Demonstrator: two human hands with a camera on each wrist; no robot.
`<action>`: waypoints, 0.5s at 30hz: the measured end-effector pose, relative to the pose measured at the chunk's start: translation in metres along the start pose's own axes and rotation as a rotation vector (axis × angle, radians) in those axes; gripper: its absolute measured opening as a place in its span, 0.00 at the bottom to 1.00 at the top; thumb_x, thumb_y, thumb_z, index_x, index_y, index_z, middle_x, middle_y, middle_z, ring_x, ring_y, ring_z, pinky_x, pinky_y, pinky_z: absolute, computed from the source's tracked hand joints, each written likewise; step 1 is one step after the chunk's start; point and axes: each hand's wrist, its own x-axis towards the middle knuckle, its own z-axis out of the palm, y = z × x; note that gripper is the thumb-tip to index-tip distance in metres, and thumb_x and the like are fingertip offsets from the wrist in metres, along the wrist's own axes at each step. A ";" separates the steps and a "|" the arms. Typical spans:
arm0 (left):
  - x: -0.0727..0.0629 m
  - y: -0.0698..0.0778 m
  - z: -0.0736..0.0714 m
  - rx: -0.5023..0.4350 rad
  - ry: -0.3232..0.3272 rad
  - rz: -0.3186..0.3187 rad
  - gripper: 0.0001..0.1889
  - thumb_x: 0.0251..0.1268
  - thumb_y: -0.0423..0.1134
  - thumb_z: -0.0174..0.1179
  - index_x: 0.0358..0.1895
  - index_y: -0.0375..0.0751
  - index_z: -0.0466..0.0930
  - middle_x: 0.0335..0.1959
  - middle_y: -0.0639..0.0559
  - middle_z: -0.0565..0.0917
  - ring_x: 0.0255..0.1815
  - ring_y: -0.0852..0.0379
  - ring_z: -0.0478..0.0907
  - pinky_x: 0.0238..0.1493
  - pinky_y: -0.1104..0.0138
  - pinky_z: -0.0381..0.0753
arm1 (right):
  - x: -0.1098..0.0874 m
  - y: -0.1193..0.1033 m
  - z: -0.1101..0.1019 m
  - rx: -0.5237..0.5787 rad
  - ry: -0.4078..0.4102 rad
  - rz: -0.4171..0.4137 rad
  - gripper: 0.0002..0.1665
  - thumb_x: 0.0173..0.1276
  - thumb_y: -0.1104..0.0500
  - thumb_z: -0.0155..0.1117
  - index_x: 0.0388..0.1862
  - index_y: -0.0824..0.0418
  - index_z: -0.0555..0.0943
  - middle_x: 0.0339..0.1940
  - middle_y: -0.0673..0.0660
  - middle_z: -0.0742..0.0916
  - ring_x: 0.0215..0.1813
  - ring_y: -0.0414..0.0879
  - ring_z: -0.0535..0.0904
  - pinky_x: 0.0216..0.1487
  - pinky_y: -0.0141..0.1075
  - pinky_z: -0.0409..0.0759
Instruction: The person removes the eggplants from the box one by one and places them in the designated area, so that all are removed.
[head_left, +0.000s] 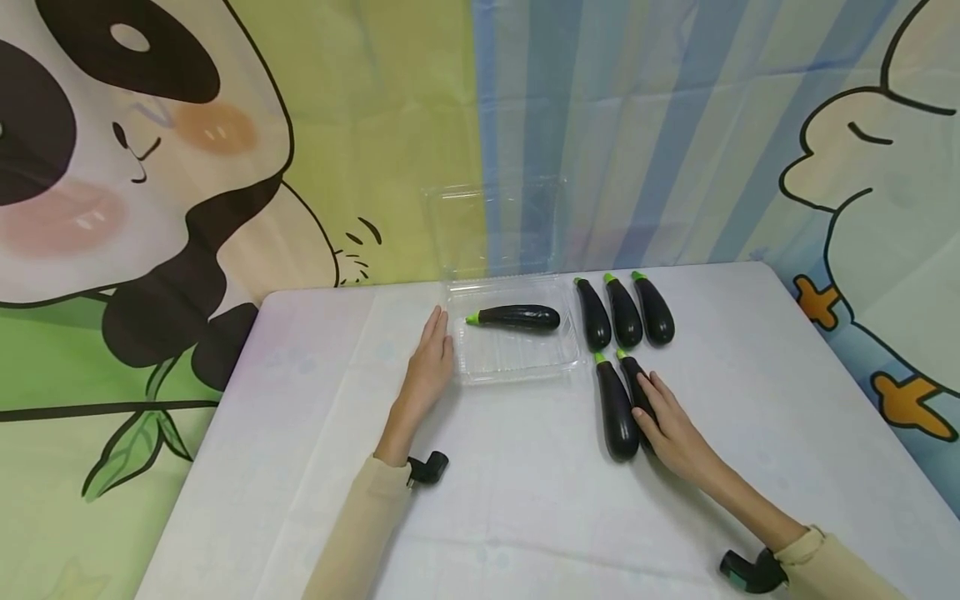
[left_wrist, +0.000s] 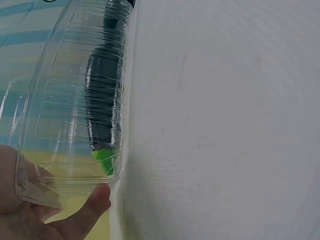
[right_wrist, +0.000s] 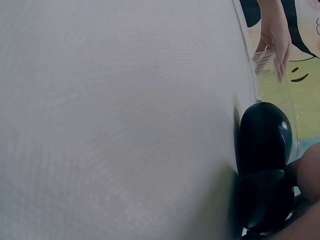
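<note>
A clear plastic clamshell box point(head_left: 517, 364) lies with its lid raised behind it. Inside is one dark eggplant point(head_left: 525, 317), lying sideways, its green stem end to the left. Against the box's left wall rest the extended fingers of my left hand point(head_left: 429, 367); the left wrist view shows its thumb point(left_wrist: 92, 205) at the box's lower edge. To the right of the box, my right hand point(head_left: 678, 437) grips an eggplant point(head_left: 632, 372) between thumb and fingers, covering most of it. Another eggplant point(head_left: 617, 412) lies close along its left side.
Three more eggplants point(head_left: 624, 312) lie in a row behind, right of the box. The transparent lid point(head_left: 495, 229) stands up near the patterned backdrop point(head_left: 375, 125). A white cloth covers the table point(head_left: 480, 533).
</note>
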 end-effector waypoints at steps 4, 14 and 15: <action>-0.001 -0.001 0.000 0.009 0.008 0.014 0.28 0.79 0.39 0.37 0.77 0.37 0.48 0.81 0.50 0.47 0.80 0.50 0.47 0.78 0.53 0.53 | 0.000 -0.001 -0.001 -0.003 -0.003 0.002 0.35 0.79 0.55 0.45 0.76 0.71 0.52 0.75 0.79 0.53 0.73 0.79 0.51 0.66 0.73 0.54; -0.001 0.000 0.000 0.019 0.010 0.020 0.28 0.79 0.40 0.37 0.77 0.38 0.48 0.81 0.51 0.46 0.80 0.50 0.48 0.78 0.54 0.53 | 0.013 -0.009 -0.022 0.006 0.133 -0.069 0.34 0.74 0.57 0.54 0.74 0.68 0.58 0.75 0.75 0.59 0.73 0.74 0.55 0.64 0.72 0.58; -0.001 0.000 0.000 0.017 0.010 0.019 0.28 0.79 0.39 0.37 0.77 0.38 0.48 0.81 0.51 0.46 0.80 0.50 0.48 0.78 0.54 0.53 | 0.015 -0.010 -0.025 0.005 0.157 -0.101 0.34 0.73 0.58 0.57 0.73 0.68 0.60 0.74 0.73 0.61 0.73 0.72 0.57 0.65 0.70 0.60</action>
